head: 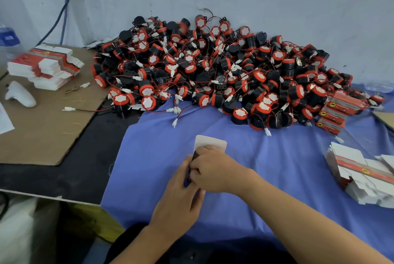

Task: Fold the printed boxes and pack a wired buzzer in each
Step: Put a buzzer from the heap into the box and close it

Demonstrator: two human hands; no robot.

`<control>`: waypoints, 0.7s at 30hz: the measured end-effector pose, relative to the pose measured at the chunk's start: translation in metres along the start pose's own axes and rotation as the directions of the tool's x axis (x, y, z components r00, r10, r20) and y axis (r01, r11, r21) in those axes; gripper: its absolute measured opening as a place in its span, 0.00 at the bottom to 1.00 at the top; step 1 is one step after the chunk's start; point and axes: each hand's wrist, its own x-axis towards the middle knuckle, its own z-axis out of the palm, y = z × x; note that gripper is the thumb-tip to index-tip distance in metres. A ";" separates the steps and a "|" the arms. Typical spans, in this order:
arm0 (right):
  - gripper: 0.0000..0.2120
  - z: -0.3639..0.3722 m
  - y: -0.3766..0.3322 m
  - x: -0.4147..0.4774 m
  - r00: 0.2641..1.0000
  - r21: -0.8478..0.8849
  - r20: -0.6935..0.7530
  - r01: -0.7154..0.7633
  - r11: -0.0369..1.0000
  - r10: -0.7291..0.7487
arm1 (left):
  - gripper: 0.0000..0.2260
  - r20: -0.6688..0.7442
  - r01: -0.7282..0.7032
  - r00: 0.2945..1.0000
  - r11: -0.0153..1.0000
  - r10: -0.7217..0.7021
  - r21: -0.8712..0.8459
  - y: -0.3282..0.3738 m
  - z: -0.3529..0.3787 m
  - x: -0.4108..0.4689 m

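Printed box (207, 145) sits over the blue cloth (277, 178) in the middle of the table, between both hands, with its white end flap (215, 140) sticking out open on the far side. The left hand (179, 197) grips the near part with its fingers curled round it, and the right hand (211, 170) pinches the upper part just below the flap. Something dark shows between the hands, but I cannot tell whether a buzzer is already inside. To do this step well, the left hand should probably keep the body square while the right creases along the scored lines, so the walls stand straight and do not bow. Any wire and white plug need pushing fully inside before the flap is tucked, or they may get trapped in the fold. The heap of buzzers (213, 72) lies just beyond, flat boxes (362, 174) wait on the right, and packed boxes (336, 110) lie at the heap's right edge.
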 end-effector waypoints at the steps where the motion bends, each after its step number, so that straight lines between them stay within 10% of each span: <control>1: 0.14 0.005 0.001 -0.004 0.995 0.079 -0.094 -0.005 0.997 0.013 | 0.25 -0.012 -0.017 1.000 0.999 0.017 0.028 -0.001 0.000 0.000; 4: 0.06 0.027 0.004 -0.026 0.867 0.403 -0.457 0.003 0.915 0.199 | 0.18 -0.048 -0.047 0.997 0.975 0.059 0.217 0.001 0.004 -0.002; 6: 0.04 0.048 0.002 -0.044 0.562 0.500 -0.727 0.041 0.865 0.393 | 0.20 -0.043 -0.045 0.997 0.946 0.063 0.322 0.003 0.008 -0.004; 9: 0.08 0.071 0.008 -0.058 0.311 0.849 -0.525 0.124 0.514 0.792 | 0.23 -0.041 -0.049 0.997 0.920 0.071 0.390 0.007 0.010 -0.001; 11: 0.13 0.079 0.014 -0.057 0.409 0.955 -0.288 0.184 0.231 0.866 | 0.23 -0.038 -0.049 0.997 0.918 0.069 0.395 0.007 0.009 -0.001; 15: 0.18 0.079 0.018 -0.042 0.616 0.968 -0.248 0.117 0.224 0.748 | 0.24 -0.008 -0.080 0.996 0.938 0.088 0.339 0.005 0.005 -0.001; 21: 0.20 0.080 0.019 -0.035 0.698 0.951 -0.267 0.080 0.298 0.665 | 0.26 -0.025 0.114 0.993 0.993 -0.114 -0.037 0.006 -0.001 0.000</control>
